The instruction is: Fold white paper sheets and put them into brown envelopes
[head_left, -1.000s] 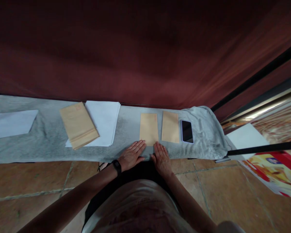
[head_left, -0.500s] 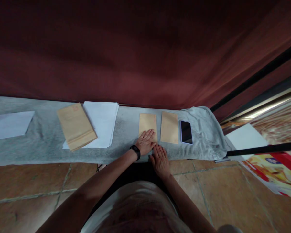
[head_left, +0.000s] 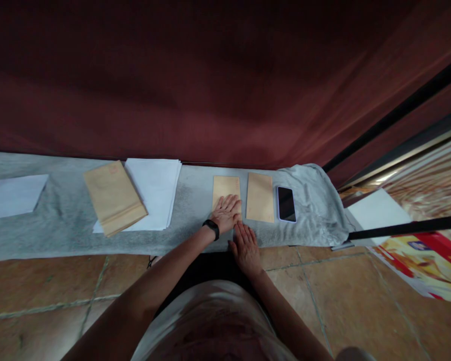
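My left hand (head_left: 226, 211), a dark band on its wrist, lies flat with fingers spread on a brown paper envelope (head_left: 225, 185). The lower part of that envelope is hidden under the hand. Just below and to the right, my right hand (head_left: 245, 246) rests palm down at the near edge of the cloth-covered bench, fingers stretched out close to the envelope's lower corner. A second brown envelope (head_left: 260, 198) lies to the right, apart from both hands. Beyond it is a phone (head_left: 286, 204) with a dark screen.
On the left, a stack of brown envelopes (head_left: 113, 195) overlaps a pile of white paper (head_left: 158, 190). Another white sheet (head_left: 15, 195) lies at the far left. Grey cloth (head_left: 195, 200) covers the narrow bench. Dark red fabric (head_left: 210, 115) hangs behind; a colourful box (head_left: 428, 260) stands right.
My left hand has slid slightly up the envelope, its fingers more spread. The right hand stays at the bench edge. The whole view has shifted a little.
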A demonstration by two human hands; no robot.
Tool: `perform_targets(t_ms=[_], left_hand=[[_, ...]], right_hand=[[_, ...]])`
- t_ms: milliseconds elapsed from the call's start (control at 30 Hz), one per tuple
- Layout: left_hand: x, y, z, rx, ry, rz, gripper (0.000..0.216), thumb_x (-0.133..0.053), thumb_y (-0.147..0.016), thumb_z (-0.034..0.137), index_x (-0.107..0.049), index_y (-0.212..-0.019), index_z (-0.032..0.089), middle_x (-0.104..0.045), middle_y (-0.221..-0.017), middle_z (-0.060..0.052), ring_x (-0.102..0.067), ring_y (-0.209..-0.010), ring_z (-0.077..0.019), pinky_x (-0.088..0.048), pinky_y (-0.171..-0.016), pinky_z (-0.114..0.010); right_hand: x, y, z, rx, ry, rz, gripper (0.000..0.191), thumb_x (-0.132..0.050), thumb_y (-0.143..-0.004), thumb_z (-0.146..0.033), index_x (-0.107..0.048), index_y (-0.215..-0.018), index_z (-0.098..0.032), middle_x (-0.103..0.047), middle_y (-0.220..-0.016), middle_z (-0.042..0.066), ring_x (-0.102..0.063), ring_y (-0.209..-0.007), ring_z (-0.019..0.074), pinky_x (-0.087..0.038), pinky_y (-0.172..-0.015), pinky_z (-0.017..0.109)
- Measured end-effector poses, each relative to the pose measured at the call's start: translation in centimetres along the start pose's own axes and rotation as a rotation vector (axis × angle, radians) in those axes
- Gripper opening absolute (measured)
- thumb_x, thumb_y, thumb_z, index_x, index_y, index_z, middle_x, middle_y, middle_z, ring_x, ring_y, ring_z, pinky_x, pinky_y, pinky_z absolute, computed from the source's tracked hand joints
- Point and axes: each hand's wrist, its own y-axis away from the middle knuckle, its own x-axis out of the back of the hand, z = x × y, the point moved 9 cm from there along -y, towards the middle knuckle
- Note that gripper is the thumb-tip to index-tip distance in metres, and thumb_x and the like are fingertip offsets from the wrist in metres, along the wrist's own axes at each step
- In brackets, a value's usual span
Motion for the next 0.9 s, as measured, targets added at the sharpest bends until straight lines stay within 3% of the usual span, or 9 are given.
perform_targets(t_ms=[233,367,467,600,900], left_hand=[[0.3,3.6,1.3,-0.067,0.004,0.036,0.056,-0.031,-0.103,0.033,-0.035,-0.157,0.019,-0.033,-0.165,-0.007,-0.019,-0.156,-0.0260,-0.014,-0.127,-0.053],[0.5,4.6,2.0,-0.072,0.005,0.036,0.057,-0.034,-0.102,0.034,-0.036,-0.156,0.017,-0.034,-0.165,-0.008,-0.021,-0.155,-0.0267,-0.014,-0.127,-0.052],[0.5,4.7,2.3,-0.044,0.002,0.011,0.057,-0.034,-0.102,0.033,-0.037,-0.155,0.015,-0.035,-0.164,-0.009,-0.023,-0.155,-0.0279,-0.016,-0.127,-0.054],[0.3,4.5,2.7,-0.011,-0.020,-0.035,0.055,-0.034,-0.100,0.023,-0.041,-0.154,0.013,-0.038,-0.162,-0.011,-0.026,-0.154,-0.0301,-0.022,-0.124,-0.057],[-0.5,3.9,3.5,0.003,-0.065,-0.055,0.064,-0.030,-0.093,0.006,-0.037,-0.156,0.016,-0.047,-0.155,-0.018,-0.038,-0.148,-0.0324,-0.036,-0.116,-0.060]], right_hand=[[-0.1,0.2,0.6,-0.002,-0.068,0.049,0.055,-0.041,-0.103,-0.027,-0.035,-0.157,-0.015,-0.048,-0.155,0.015,-0.041,-0.146,0.0260,-0.037,-0.118,0.051],[0.0,0.2,1.4,-0.080,-0.096,0.093,0.055,-0.036,-0.101,-0.021,-0.035,-0.156,-0.014,-0.049,-0.154,0.016,-0.041,-0.146,0.0270,-0.038,-0.116,0.053],[-0.1,-0.1,1.6,-0.124,-0.068,0.093,0.055,-0.036,-0.099,-0.019,-0.037,-0.154,-0.010,-0.050,-0.152,0.019,-0.040,-0.145,0.0283,-0.036,-0.116,0.053],[-0.3,-0.9,1.5,-0.130,-0.082,0.071,0.056,-0.036,-0.096,-0.013,-0.044,-0.151,-0.013,-0.057,-0.145,0.016,-0.046,-0.140,0.0269,-0.035,-0.117,0.052],[-0.2,-2.1,2.7,-0.273,-0.265,0.154,0.050,-0.040,-0.091,-0.013,-0.061,-0.136,-0.014,-0.066,-0.133,0.015,-0.059,-0.123,0.0270,-0.048,-0.105,0.044]])
